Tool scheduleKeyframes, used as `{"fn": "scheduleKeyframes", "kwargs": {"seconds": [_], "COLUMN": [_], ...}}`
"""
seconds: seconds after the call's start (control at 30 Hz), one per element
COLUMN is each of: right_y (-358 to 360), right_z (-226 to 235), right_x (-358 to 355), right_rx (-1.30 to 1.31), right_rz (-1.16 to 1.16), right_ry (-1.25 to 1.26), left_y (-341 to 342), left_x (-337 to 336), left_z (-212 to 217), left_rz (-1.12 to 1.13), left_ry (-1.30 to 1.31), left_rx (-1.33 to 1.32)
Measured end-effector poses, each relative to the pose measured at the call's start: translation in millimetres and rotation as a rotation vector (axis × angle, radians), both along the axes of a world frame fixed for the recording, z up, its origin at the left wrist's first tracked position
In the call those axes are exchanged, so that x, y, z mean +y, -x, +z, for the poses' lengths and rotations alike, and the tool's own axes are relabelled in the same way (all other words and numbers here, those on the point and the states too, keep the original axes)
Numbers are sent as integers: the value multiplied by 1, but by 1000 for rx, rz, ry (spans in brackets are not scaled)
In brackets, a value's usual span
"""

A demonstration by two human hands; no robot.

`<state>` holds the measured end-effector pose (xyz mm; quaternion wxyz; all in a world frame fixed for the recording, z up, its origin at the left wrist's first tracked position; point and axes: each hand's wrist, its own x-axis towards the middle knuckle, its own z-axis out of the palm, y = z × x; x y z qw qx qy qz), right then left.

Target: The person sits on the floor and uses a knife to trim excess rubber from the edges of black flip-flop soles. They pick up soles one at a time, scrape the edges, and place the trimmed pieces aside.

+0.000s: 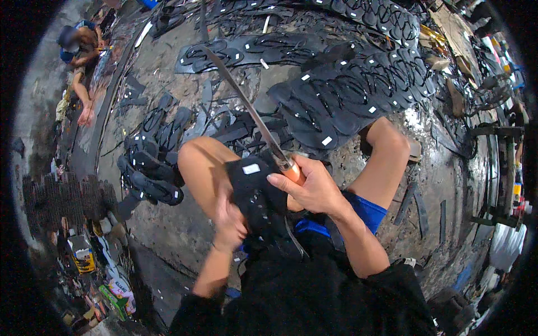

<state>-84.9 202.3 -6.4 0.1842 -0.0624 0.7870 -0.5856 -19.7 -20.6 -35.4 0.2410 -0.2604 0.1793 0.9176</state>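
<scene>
My right hand is closed around the orange-brown handle of a long knife. The blade slants up and to the left, away from my body. My left hand, smeared a little by motion, grips the left edge of a black rubber sandal with a white sticker at its far end. This sandal lies over my lap between my bare knees, and the knife handle is just above its upper right corner. Its near end blends into my black shirt, so its outline there is hard to make out.
Rows of black sandals with white stickers lie ahead to the right. A pile of loose sandals is beside my left knee. Black rubber offcuts litter the floor. Another person sits at the far left.
</scene>
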Motion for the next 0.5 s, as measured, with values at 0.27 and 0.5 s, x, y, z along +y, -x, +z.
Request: {"fn": "scheduleKeyframes", "kwargs": {"seconds": [0.27, 0.5], "right_y": [-94, -131], "right_z": [10, 0], "right_x": [48, 44], "right_rx": [320, 86], "right_rz": [-65, -41], "right_ry": [-103, -27], "left_y": [58, 26], "left_x": [-30, -20], "left_z": [86, 68], "left_rz": [151, 100], "left_ry": [771, 870], "left_rx": [412, 288]}}
